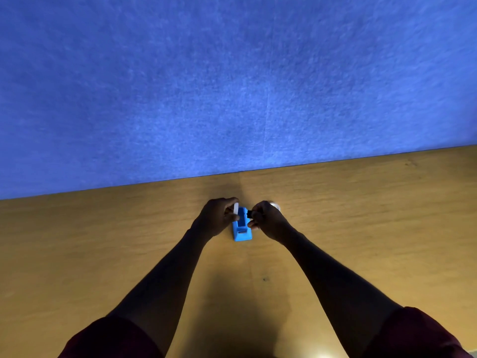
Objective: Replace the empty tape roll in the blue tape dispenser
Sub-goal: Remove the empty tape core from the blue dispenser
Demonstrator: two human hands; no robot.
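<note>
Your left hand (pixel 218 218) sits just left of the blue tape dispenser (pixel 242 229), fingers curled and pinched on a thin white ring (pixel 235 208) that looks like the empty tape roll, held upright on edge at the dispenser's far left corner. Whether the ring touches the dispenser you cannot tell from here.

The dispenser stands on the wooden desk (pixel 361 215), near its far edge and close to the blue felt partition (pixel 232 86), with its cutter end pointing back toward you and its well open on top.

Your right hand (pixel 267 219) is just right of the dispenser, fingers closed around a small black piece (pixel 249 213), likely the spool hub, held at the dispenser's far right side.

Behind that hand, a pale round object (pixel 275 205) peeks out on the desk; too hidden to name surely.
</note>
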